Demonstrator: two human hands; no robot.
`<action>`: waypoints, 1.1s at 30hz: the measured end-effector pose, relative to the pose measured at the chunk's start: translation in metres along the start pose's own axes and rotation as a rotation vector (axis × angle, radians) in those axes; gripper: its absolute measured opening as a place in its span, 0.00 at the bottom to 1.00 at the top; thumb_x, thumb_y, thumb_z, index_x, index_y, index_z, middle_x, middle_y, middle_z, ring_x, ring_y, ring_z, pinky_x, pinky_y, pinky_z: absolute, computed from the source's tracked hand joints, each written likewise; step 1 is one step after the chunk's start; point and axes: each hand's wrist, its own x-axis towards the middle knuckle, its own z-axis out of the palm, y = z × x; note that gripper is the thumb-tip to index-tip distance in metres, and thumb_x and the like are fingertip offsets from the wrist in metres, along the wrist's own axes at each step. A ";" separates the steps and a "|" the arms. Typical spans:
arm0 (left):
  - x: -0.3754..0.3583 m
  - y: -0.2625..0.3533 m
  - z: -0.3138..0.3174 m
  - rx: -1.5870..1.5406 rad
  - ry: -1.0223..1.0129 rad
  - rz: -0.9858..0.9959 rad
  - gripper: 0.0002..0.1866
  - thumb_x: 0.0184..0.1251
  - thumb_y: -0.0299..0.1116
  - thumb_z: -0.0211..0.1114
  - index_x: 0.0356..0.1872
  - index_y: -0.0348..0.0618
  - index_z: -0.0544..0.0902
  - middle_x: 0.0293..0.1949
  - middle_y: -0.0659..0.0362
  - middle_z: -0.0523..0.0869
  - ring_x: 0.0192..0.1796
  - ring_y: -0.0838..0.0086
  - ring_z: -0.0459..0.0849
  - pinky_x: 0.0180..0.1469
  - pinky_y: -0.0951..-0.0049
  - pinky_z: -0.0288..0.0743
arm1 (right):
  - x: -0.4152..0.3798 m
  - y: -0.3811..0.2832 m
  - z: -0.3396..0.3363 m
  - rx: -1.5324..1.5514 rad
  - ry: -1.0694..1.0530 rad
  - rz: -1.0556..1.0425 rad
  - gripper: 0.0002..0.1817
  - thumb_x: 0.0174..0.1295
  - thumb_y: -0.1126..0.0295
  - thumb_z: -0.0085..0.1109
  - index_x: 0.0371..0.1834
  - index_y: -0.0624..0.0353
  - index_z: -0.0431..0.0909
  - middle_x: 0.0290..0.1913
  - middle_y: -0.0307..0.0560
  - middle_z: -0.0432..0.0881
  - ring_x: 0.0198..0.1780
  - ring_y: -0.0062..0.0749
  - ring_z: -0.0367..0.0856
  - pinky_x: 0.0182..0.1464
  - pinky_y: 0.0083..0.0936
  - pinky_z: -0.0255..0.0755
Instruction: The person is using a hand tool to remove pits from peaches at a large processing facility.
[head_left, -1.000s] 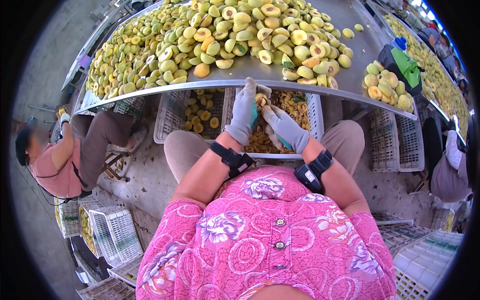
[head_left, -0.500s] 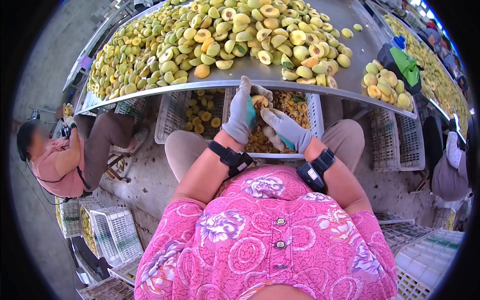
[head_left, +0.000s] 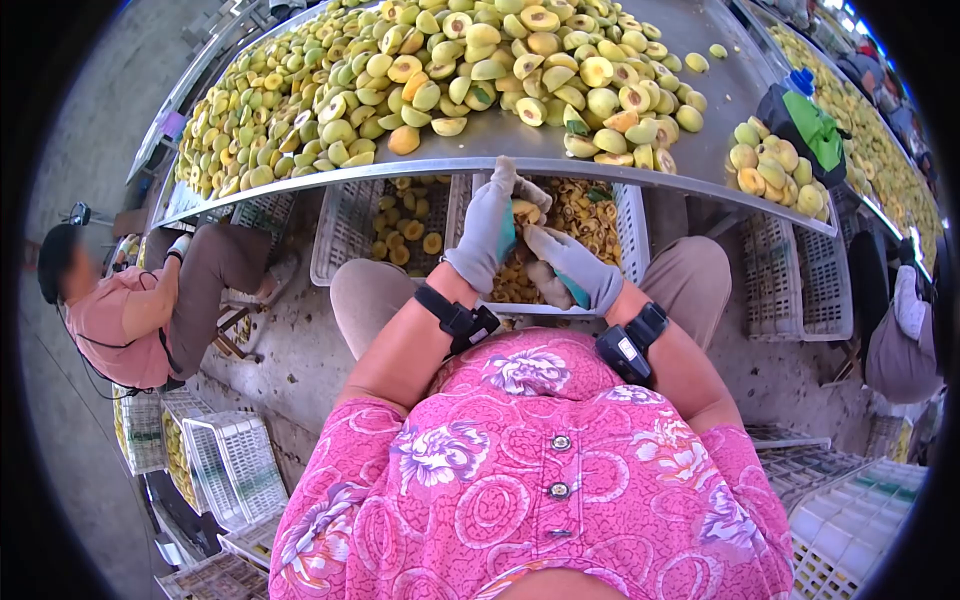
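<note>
My left hand [head_left: 484, 232], in a grey glove with a teal palm, is closed around an apricot half [head_left: 527, 211] just below the table's front edge. My right hand [head_left: 578, 266], gloved the same way, has its thumb and fingers drawn together right beside that piece. Whatever sits between the right fingertips is hidden. Under both hands stands a white crate [head_left: 634, 232] holding brownish pits and scraps [head_left: 590, 215]. On the metal table [head_left: 500, 150] above lies a large heap of yellow-green apricot halves [head_left: 450, 75].
To the left, another crate [head_left: 322, 232] contains apricot halves. A smaller apricot pile [head_left: 770, 170] lies by a green-and-black bag [head_left: 812, 130] at the table's right corner. A seated person [head_left: 125, 310] works at left; stacked crates [head_left: 235, 465] stand behind.
Both my hands stay over the crate with only slight shifts of the fingers around the apricot half. The person at left has lowered their raised forearm.
</note>
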 end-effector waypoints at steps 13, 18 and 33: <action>-0.003 0.003 -0.007 -0.104 -0.342 -0.068 0.34 0.70 0.62 0.50 0.22 0.37 0.80 0.26 0.54 0.83 0.32 0.69 0.82 0.39 0.70 0.76 | 0.000 0.012 -0.012 0.314 -0.247 0.189 0.21 0.68 0.42 0.48 0.41 0.49 0.70 0.17 0.26 0.58 0.10 0.13 0.51 0.11 0.17 0.42; -0.012 0.008 -0.006 -0.194 -0.395 -0.046 0.34 0.67 0.64 0.51 0.17 0.40 0.75 0.23 0.53 0.80 0.30 0.63 0.81 0.36 0.65 0.76 | 0.003 0.018 -0.007 0.428 -0.379 0.189 0.22 0.69 0.42 0.46 0.39 0.51 0.69 0.16 0.24 0.55 0.09 0.11 0.47 0.11 0.15 0.40; -0.006 -0.008 -0.029 -0.872 -0.018 -0.188 0.27 0.70 0.60 0.49 0.25 0.46 0.76 0.31 0.54 0.82 0.37 0.57 0.83 0.39 0.56 0.82 | -0.004 0.030 -0.019 0.669 -0.716 0.221 0.23 0.71 0.43 0.41 0.45 0.53 0.70 0.18 0.27 0.59 0.09 0.09 0.49 0.08 0.14 0.45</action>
